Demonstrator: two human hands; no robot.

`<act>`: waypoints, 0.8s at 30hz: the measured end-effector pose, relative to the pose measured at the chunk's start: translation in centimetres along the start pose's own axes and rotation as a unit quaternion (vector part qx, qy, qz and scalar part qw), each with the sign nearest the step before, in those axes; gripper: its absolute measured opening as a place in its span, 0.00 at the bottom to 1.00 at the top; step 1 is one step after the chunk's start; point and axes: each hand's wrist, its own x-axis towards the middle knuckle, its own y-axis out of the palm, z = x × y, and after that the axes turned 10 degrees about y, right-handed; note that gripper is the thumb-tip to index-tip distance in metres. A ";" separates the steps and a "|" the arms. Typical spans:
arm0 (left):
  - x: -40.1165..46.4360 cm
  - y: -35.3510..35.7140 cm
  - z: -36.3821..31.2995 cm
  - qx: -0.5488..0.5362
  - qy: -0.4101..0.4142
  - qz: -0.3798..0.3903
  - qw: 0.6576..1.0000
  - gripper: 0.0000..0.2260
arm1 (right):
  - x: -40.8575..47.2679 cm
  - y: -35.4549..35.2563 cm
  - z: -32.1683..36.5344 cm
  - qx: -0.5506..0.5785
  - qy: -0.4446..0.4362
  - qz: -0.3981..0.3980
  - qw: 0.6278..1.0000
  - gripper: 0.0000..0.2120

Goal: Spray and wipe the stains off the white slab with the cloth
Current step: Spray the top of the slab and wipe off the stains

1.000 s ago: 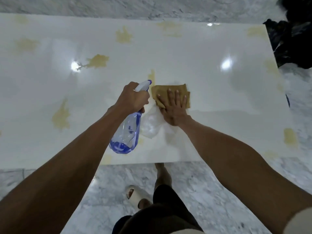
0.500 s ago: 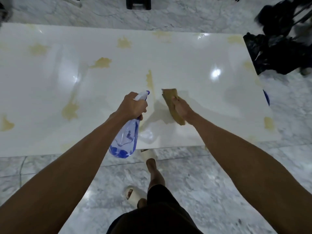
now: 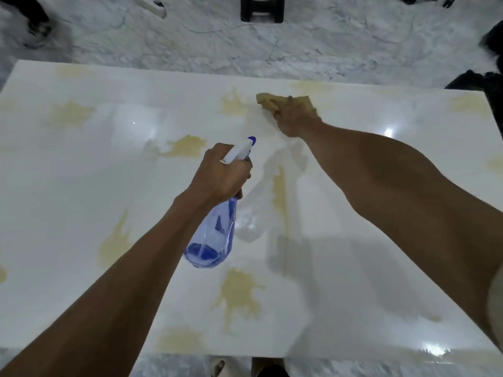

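A glossy white slab [image 3: 81,186] fills most of the view, marked with several yellowish stains [image 3: 187,146]. My left hand [image 3: 221,176] grips a clear blue spray bottle [image 3: 215,235] by its white trigger head, held above the slab's middle with the nozzle pointing away. My right hand [image 3: 295,119] reaches far across and holds a tan cloth [image 3: 268,100] against the slab near its far edge, beside a stain [image 3: 231,104]. A long yellow streak [image 3: 280,194] lies between my arms.
Grey marbled floor [image 3: 299,50] surrounds the slab. A black stand [image 3: 262,9] and a white object [image 3: 149,6] lie beyond the far edge, dark bags [image 3: 487,85] at the right corner. A sandalled foot [image 3: 217,367] shows below the near edge.
My right hand has carried the cloth from the slab's middle out to its far edge. The view has closed in over the slab. The left hand keeps the bottle in about the same place.
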 end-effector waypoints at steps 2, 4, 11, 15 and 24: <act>1.0 -0.3 0.9 -0.003 -0.004 -0.001 1.000 0.10 | 0.1 3.3 0.5 -0.034 -0.004 0.037 0.999 0.29; 1.1 -0.5 1.5 -0.009 -0.005 0.000 1.000 0.14 | -1.6 5.1 0.4 -0.008 -0.006 0.033 0.999 0.27; -3.7 -0.6 2.1 0.005 -0.023 0.025 0.999 0.14 | -14.1 9.5 -0.8 -0.018 -0.018 0.039 0.999 0.27; -9.2 -0.8 2.7 -0.002 -0.027 0.050 0.998 0.18 | -24.7 14.1 -2.2 -0.009 -0.042 0.016 0.999 0.28; -23.3 -2.4 5.6 0.028 -0.045 0.098 0.994 0.18 | -42.9 16.3 -2.4 0.059 -0.011 0.151 0.987 0.27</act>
